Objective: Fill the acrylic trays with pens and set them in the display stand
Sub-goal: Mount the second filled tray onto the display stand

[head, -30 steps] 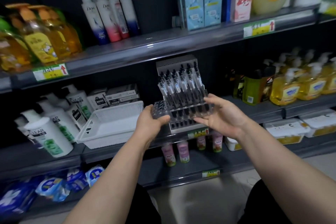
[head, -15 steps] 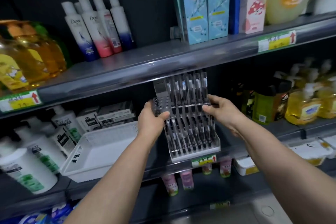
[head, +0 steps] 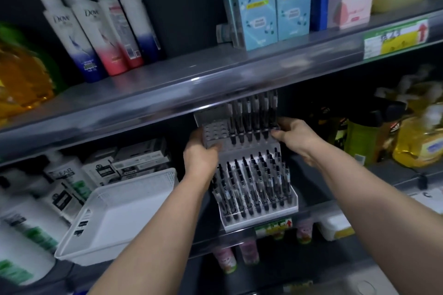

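Here the clear acrylic pen tray (head: 215,132), long axis crosswise, is gripped at both ends by left hand (head: 201,156) and right hand (head: 295,138), against the top of the white stepped display stand (head: 261,222).

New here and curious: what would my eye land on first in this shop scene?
Dead centre, a left hand and a right hand grip the ends of an acrylic tray, part filled with black pens, at the top of a white display stand on the middle shelf. To its left sits a white basket.
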